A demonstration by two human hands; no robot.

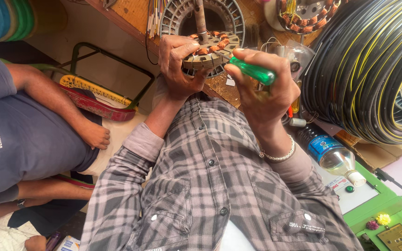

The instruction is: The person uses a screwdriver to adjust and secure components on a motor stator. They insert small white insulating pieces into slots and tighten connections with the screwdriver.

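Observation:
My left hand grips a round fan-motor stator with copper windings, holding it at the edge of the wooden workbench. A metal shaft sticks out of the stator's middle. My right hand is closed around the green translucent handle of a screwdriver, right beside the stator's rim. The screwdriver's tip is hidden behind my fingers and the stator. A bracelet sits on my right wrist. My checked shirt fills the lower middle of the view.
A person in a navy T-shirt sits close at the left. A large coil of black and yellow wire fills the right. A clear plastic bottle lies by a green device. A metal stator ring lies on the bench.

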